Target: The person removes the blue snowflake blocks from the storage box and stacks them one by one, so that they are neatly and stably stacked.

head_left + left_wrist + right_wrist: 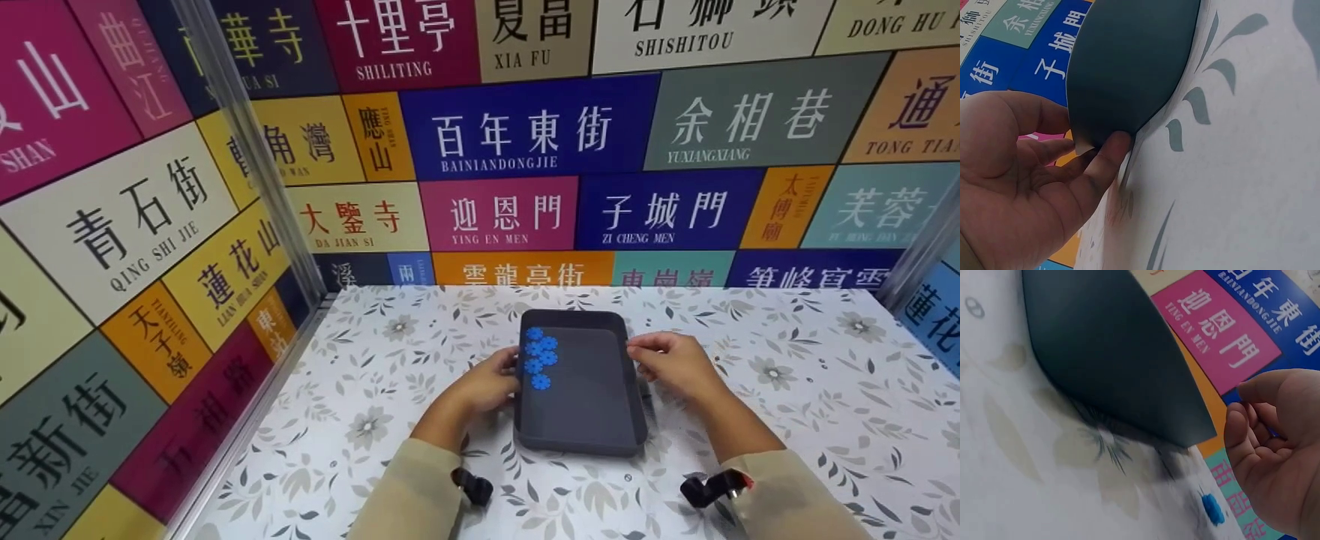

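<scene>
A dark grey rectangular tray (pixel 581 409) stands on the patterned tabletop, with several small blue flower-shaped pieces (pixel 541 349) clustered inside along its left side. My left hand (pixel 489 381) grips the tray's left side; in the left wrist view its fingertips (pixel 1120 142) touch the tray's outer edge (pixel 1129 67). At the right rim is my right hand (pixel 679 365), fingers loosely curled, thumb and index tips close together. The right wrist view shows a small gap between this hand (pixel 1275 439) and the tray wall (pixel 1112 360), with nothing visible held.
A blue piece (pixel 1213 509) lies on the table beside the tray in the right wrist view; my right hand appears to hide it in the head view. Colourful sign-covered walls (pixel 525 135) rise behind and left of the white floral tabletop (pixel 375 352). Metal posts (pixel 259 150) stand at the corners.
</scene>
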`<state>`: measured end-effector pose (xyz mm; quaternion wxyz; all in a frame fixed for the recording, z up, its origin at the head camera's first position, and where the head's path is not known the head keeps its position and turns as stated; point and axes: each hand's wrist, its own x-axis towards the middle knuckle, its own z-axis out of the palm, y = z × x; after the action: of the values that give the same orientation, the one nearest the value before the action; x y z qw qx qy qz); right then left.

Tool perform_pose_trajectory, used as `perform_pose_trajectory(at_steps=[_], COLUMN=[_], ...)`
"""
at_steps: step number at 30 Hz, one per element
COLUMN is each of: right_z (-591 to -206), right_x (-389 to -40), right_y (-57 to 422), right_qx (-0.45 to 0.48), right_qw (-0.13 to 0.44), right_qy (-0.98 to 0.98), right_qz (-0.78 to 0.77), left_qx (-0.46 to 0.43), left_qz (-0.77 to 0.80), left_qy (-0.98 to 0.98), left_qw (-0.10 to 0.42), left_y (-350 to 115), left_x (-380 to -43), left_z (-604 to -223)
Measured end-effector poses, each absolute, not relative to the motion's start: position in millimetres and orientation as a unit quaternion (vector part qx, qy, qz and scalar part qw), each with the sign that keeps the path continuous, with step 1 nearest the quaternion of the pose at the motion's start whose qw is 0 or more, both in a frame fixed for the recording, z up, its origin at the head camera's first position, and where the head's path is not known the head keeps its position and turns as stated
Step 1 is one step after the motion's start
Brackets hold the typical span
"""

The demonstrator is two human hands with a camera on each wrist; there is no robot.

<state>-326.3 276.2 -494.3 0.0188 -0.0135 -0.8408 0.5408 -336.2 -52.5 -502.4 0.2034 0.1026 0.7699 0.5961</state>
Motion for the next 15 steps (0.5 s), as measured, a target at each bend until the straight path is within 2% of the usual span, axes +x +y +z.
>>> perform_pose_trajectory(at_steps=[15], right_z=[-473.8], right_x=[-321.9], right_y=[223.6], right_qx=[0.040], right_qw=[-0.032], right_qy=[-0.823], right_qz=[0.566], left_qx=[0.097], left_qz=[0.587], left_qy=[0.778], left_qw=[0.201], left_y=[-52.1], left_x=[-338.2], left_z=[-503.2])
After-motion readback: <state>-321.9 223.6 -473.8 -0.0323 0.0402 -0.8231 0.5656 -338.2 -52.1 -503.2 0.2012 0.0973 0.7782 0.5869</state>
